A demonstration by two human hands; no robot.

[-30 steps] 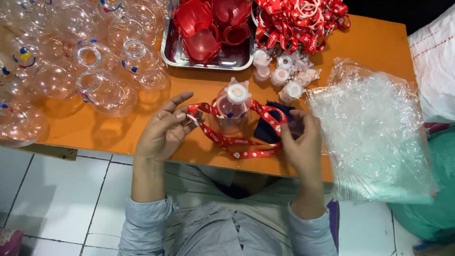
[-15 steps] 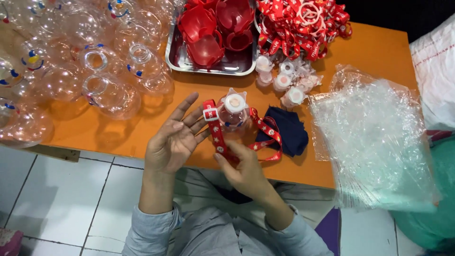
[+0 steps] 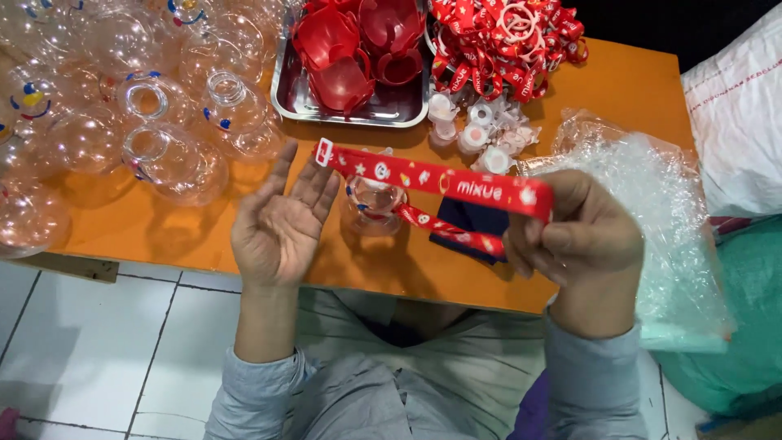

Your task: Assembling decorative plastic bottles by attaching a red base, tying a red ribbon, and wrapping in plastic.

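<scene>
Head view, looking straight down over the orange table (image 3: 619, 90): the right hand (image 3: 582, 240) has its fingers (image 3: 570, 244) pinched together on a red strap (image 3: 432, 181), which runs out taut to the left from that grip — its free tip with the small white buckle sits just off the fingertips of the left hand (image 3: 281, 224). That left hand is palm up, fingers spread apart, holding nothing. Below the strap, between the two hands, a small clear bottle (image 3: 373, 202) stands on the table, a second run of red strap trailing past it over a dark blue cloth (image 3: 464, 224). By my read the strap is not yet settled on the bottle — beyond the left fingertips, many clear bottles (image 3: 147, 106) wait bare, with a steel tray (image 3: 281, 85) of red parts and a heap of straps (image 3: 505, 41) farther off.
</scene>
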